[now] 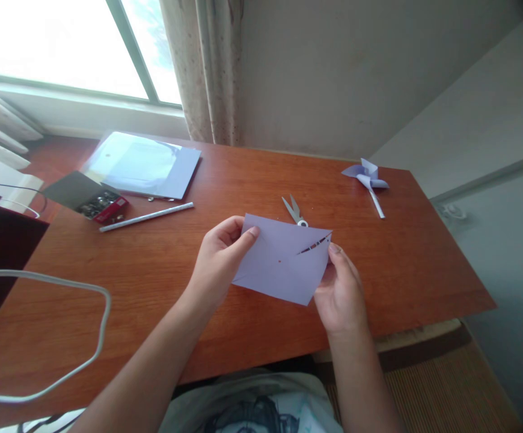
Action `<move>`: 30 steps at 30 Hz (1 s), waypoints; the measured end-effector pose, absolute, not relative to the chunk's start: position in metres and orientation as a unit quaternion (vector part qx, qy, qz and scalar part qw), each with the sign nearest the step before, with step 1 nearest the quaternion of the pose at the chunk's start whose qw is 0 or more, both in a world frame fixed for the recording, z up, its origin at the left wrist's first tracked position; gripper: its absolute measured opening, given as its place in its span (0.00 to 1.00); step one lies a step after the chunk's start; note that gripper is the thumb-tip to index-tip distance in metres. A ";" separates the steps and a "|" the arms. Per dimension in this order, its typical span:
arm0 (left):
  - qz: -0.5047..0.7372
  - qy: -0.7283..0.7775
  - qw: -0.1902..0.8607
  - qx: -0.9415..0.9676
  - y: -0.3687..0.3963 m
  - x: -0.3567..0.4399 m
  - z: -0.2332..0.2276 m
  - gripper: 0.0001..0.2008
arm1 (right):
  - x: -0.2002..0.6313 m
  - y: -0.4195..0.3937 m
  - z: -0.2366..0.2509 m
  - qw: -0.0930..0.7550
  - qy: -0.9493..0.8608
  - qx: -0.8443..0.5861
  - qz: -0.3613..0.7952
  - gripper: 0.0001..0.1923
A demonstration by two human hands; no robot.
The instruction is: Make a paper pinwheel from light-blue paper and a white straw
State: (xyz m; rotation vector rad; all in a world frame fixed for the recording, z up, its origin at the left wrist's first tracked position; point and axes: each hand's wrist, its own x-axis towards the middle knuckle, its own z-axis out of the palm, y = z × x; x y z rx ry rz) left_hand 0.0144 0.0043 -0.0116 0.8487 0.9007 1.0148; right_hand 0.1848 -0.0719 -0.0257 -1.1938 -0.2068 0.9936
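Wooden desk (162, 282) fills view. Stack of lilac paper sheets (146, 163) back left, by window. Lilac paper square (279, 258) held up over desk centre, slit cut near right corner. Left hand (219, 261) pinches its left edge; right hand (340, 291) grips right corner. Open red box (103, 207) holds metal pins. White stick (146, 216) beside box. Paper pinwheel (366, 177) far right. Scissors (294, 210) behind square.

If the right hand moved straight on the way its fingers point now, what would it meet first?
Probably the scissors: the right hand, gripping the lilac paper, points up and away across the desk. Depth is uncertain.
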 end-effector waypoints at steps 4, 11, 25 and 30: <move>0.458 0.406 0.693 0.380 0.004 0.015 -0.011 0.10 | 0.184 -0.072 -0.026 0.709 -0.093 -0.532 0.455 0.12; 0.452 0.409 0.694 0.383 0.004 0.014 -0.011 0.10 | 0.183 -0.072 -0.025 0.711 -0.095 -0.531 0.451 0.10; 0.447 0.411 0.697 0.381 0.004 0.013 -0.013 0.10 | 0.184 -0.072 -0.026 0.713 -0.099 -0.523 0.457 0.11; 0.449 0.410 0.696 0.383 0.005 0.014 -0.014 0.10 | 0.183 -0.071 -0.027 0.713 -0.105 -0.522 0.456 0.11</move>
